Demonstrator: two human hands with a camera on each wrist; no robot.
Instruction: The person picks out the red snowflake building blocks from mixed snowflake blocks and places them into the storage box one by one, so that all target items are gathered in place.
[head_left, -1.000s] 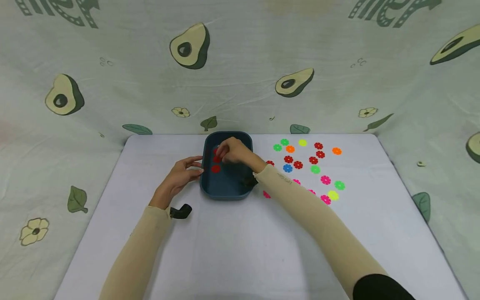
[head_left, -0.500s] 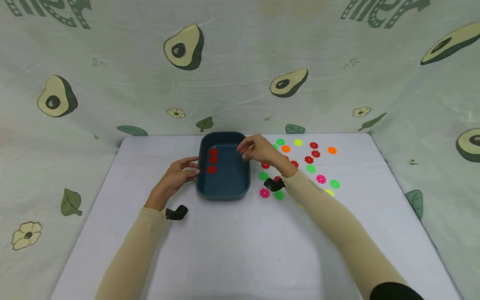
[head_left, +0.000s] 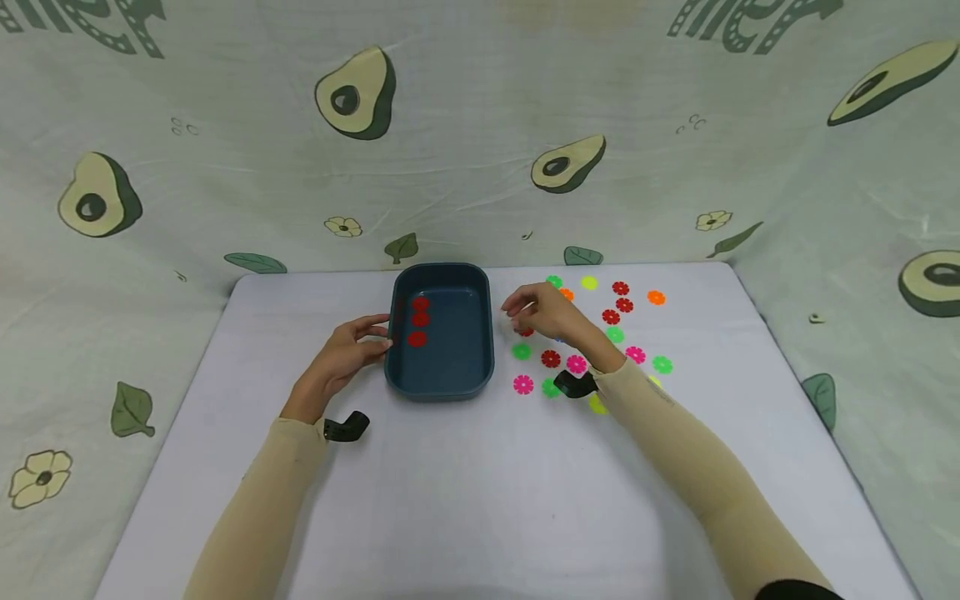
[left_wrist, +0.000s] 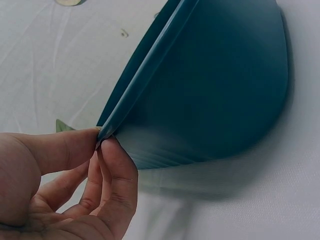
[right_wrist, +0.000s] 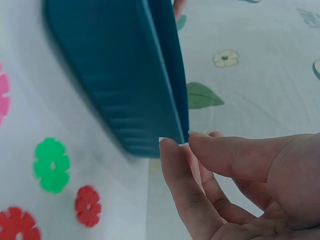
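Note:
A dark blue rectangular tray (head_left: 440, 385) sits on the table, with three red flower-shaped discs (head_left: 417, 339) lying in its left part. My left hand (head_left: 342, 358) pinches the tray's left rim between thumb and fingers; the left wrist view shows the tray wall (left_wrist: 210, 90) beside that grip. To the right of the tray, my right hand (head_left: 551, 315) hovers above loose flower-shaped discs. Its thumb and index finger come close together with a small gap, and nothing shows between them in the right wrist view. That hand hides some of the discs beneath it.
Several flat flower-shaped discs lie scattered on the white table (head_left: 465, 500) to the right: green (head_left: 521, 352), pink (head_left: 522, 384), red (head_left: 551, 358), yellow (head_left: 589, 283) and orange (head_left: 656, 297). A printed cloth (head_left: 465, 167) hangs behind the table.
My right hand has moved out of the tray and to the right, over the loose discs, uncovering the three red discs inside. The left hand stays at the rim. The head view has shifted slightly.

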